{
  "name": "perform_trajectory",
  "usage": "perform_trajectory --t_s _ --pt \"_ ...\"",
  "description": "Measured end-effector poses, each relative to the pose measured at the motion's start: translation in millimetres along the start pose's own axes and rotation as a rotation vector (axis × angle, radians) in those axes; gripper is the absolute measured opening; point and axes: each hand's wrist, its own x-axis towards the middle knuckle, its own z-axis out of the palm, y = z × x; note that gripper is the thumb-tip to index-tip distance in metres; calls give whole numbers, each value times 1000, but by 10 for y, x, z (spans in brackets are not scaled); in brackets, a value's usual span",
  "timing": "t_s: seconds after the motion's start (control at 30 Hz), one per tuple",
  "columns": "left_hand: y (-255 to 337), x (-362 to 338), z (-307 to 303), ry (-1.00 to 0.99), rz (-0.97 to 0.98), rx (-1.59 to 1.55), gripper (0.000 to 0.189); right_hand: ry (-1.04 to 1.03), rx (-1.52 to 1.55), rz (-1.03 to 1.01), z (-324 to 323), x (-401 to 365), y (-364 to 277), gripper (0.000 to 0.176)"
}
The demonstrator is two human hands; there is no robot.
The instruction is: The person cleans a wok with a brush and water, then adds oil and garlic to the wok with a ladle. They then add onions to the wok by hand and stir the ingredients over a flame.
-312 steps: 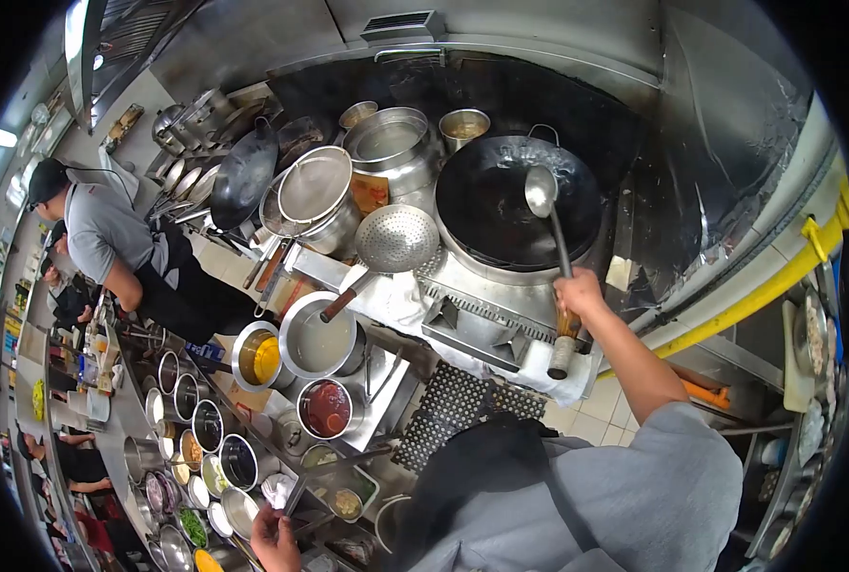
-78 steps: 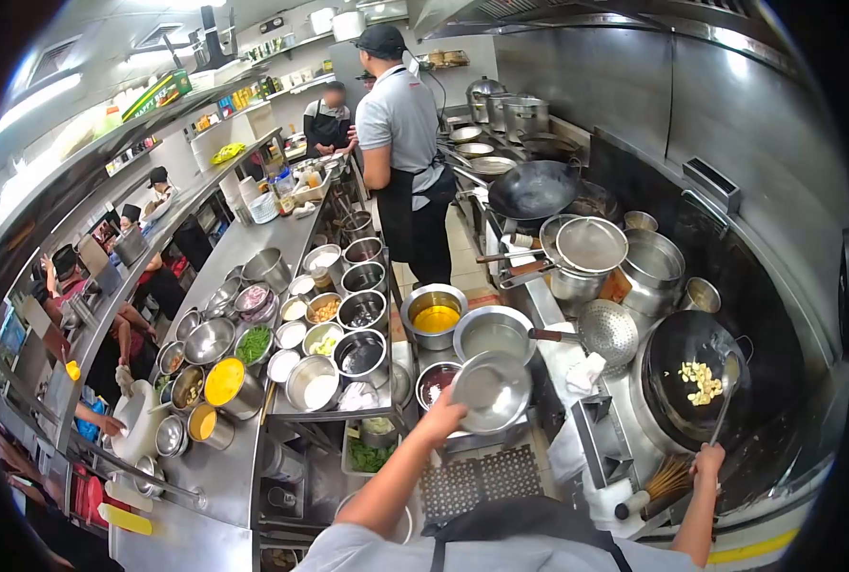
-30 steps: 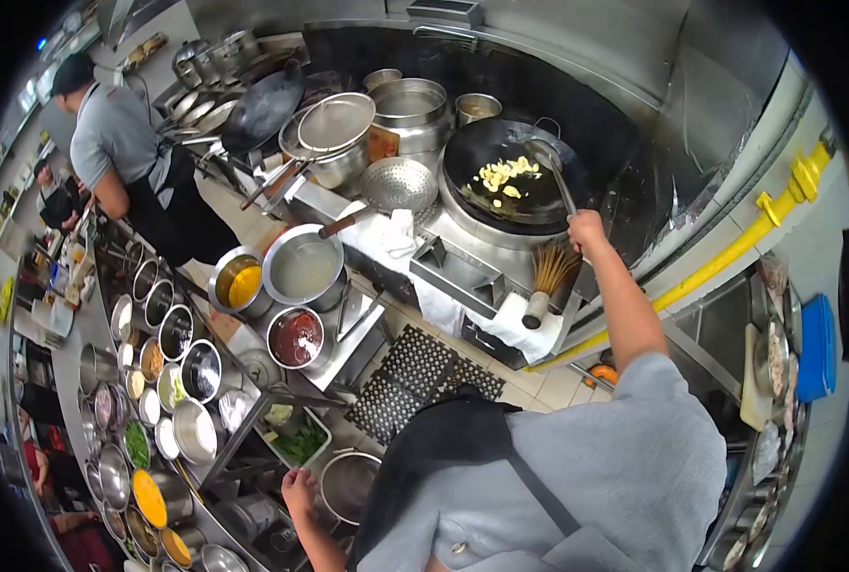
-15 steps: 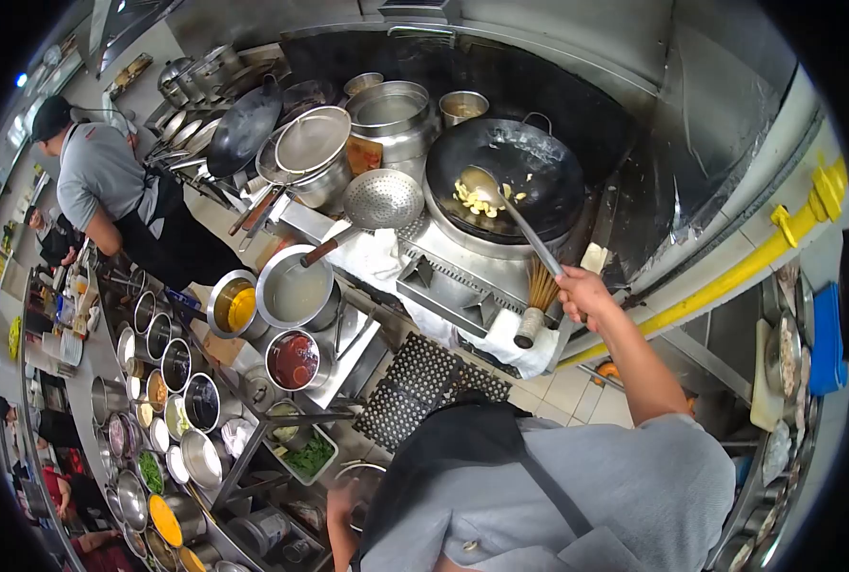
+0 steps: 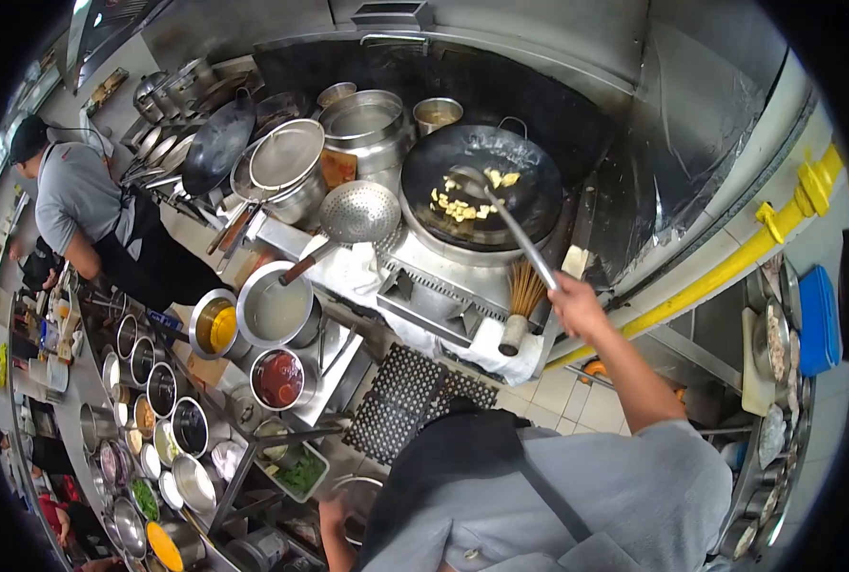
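My right hand (image 5: pixel 578 303) is wrapped round the handle of a long metal ladle (image 5: pixel 520 232). The ladle's bowl rests in a black wok (image 5: pixel 539 191) on the stove, among small pale-yellow pieces of food (image 5: pixel 460 208). Low in the view, my left hand (image 5: pixel 333 507) is beside a round metal container (image 5: pixel 359 496); its fingers are blurred and partly hidden. A bamboo brush (image 5: pixel 524 296) stands on a white cloth just left of my right hand.
A perforated strainer (image 5: pixel 359 212) with a wooden handle lies left of the wok. Pots of white liquid (image 5: pixel 281 307), yellow liquid (image 5: pixel 216 326) and red sauce (image 5: pixel 278 378) stand further left. A co-worker (image 5: pixel 86 195) stands at the upper left. A yellow pipe (image 5: pixel 720 270) runs along the right.
The ladle's bowl has turned over and shifted within the wok, and the food pieces are spread differently. The whole view has shifted slightly, so most things appear further left.
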Motion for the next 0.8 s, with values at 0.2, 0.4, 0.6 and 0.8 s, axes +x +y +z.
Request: perform_trajectory --t_s 0.2,0.4,0.6,0.8 --pt "834 208 484 -263 130 37 32 -84 137 121 120 183 -70 34" --pt "1517 1042 1858 -477 205 21 13 91 179 75 93 906 -324 8" --pt "1394 1630 3827 -716 -82 -4 32 58 -37 21 -75 551 -88 35" --pt "1605 1250 4600 -662 -412 -774 32 -2 -122 58 -210 -265 -147 42"
